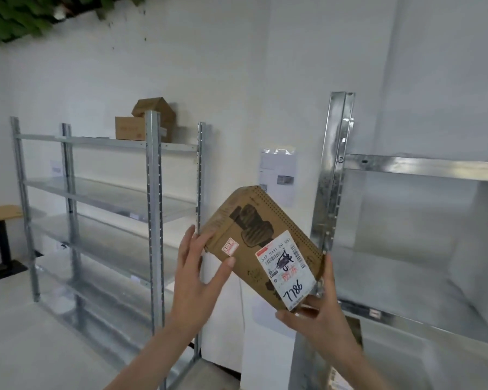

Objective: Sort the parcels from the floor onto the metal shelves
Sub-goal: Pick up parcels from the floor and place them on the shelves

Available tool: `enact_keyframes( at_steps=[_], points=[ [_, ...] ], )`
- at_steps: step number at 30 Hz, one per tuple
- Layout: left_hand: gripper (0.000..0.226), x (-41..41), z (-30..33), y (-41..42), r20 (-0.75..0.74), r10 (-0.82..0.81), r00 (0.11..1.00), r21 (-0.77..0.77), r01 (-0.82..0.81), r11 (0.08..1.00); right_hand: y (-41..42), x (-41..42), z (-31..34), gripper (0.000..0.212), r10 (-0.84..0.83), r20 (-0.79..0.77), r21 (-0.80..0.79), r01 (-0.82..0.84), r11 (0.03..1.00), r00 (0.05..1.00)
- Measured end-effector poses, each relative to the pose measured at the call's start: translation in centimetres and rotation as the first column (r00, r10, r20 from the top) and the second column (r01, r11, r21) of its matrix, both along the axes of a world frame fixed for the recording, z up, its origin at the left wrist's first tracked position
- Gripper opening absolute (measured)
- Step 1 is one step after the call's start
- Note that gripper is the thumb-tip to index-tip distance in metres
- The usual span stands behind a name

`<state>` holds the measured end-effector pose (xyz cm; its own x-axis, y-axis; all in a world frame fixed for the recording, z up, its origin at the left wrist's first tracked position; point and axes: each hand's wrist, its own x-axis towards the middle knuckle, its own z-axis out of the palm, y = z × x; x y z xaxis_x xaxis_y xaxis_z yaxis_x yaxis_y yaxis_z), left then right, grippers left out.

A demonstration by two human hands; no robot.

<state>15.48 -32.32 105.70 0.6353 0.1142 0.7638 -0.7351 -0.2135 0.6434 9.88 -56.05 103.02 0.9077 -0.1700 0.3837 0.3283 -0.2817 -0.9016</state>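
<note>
— The parcel (261, 243), where is it?

— We have it up in the air in front of us, between the two metal shelves. It is a flat brown cardboard box, and it is tilted, with one corner up and one corner down by our right hand (317, 311).

— How do we hold it?

— Our right hand grips the low corner. The thumb is bent under the edge and one finger goes up the right side. Our left hand (197, 273) is flat with straight fingers. The fingertips and the thumb touch the left edge of the box, but they do not wrap round it.

— What is on the box?

— A white label (285, 270) with bars and the number 7786 in black pen (someone has also scribbled over part of it). There is a small red and white sticker (230, 247) near our left thumb, and a dark print in the middle.

— And the shelves?

— The left shelf unit (154, 175) stands by the white wall. On its top shelf are two brown boxes (141, 123), touching each other. The right shelf unit (335, 164) is just beside us, and its post is right behind the parcel. A sheet of paper (278, 175) is stuck on the wall between the two units. A wooden table (0, 213) is far to the left.
</note>
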Motion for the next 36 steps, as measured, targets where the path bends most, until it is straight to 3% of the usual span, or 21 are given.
enact_keyframes(
  at_steps=[3, 8, 13, 15, 17, 20, 23, 29, 36],
  points=[
    [0.064, -1.0, 0.9, -1.0, -0.020, -0.101, 0.995, -0.043, 0.100, 0.994, -0.5, -2.1, 1.1, 0.136, -0.021, -0.004, 0.019, 0.021, 1.000, 1.000],
    [0.057, -3.0, 2.2, -1.6, 0.054, -0.198, 0.979, -0.108, 0.202, 0.973, -0.4, -5.6, 2.5, 0.078, -0.017, -0.005, 0.176, 0.017, 0.984, 1.000],
    [0.061, -5.6, 3.1, -2.5, 0.069, -0.240, 0.968, -0.131, 0.247, 0.960, -0.9, -9.1, 2.7, 0.052, -0.093, 0.030, 0.193, 0.086, 0.978, 0.995],
    [0.060, -6.9, 4.1, -3.5, 0.074, -0.304, 0.950, -0.133, 0.311, 0.941, -1.2, -10.4, 2.7, 0.055, -0.110, 0.024, 0.170, 0.105, 0.980, 0.994],
    [0.060, -8.3, 5.2, -4.5, 0.079, -0.368, 0.926, -0.126, 0.375, 0.918, -1.9, -11.9, 2.9, 0.070, -0.148, 0.038, 0.132, 0.142, 0.981, 0.988],
    [0.073, -10.2, 6.6, -5.9, 0.064, -0.411, 0.909, -0.108, 0.416, 0.903, -2.7, -14.7, 3.9, 0.085, -0.209, 0.061, 0.052, 0.206, 0.977, 0.976],
    [0.070, -11.7, 7.6, -7.7, 0.048, -0.417, 0.908, -0.069, 0.419, 0.905, -3.6, -17.1, 4.6, 0.083, -0.250, 0.086, -0.045, 0.254, 0.966, 0.964],
    [0.063, -14.0, 8.3, -11.6, 0.032, -0.422, 0.906, -0.076, 0.423, 0.903, -4.9, -20.4, 5.6, 0.076, -0.329, 0.097, -0.014, 0.331, 0.943, 0.939],
    [0.092, -13.6, 6.6, -15.5, -0.030, -0.540, 0.841, 0.122, 0.540, 0.833, -8.0, -21.8, 5.4, 0.071, -0.418, 0.133, -0.048, 0.427, 0.903, 0.899]
  ],
)
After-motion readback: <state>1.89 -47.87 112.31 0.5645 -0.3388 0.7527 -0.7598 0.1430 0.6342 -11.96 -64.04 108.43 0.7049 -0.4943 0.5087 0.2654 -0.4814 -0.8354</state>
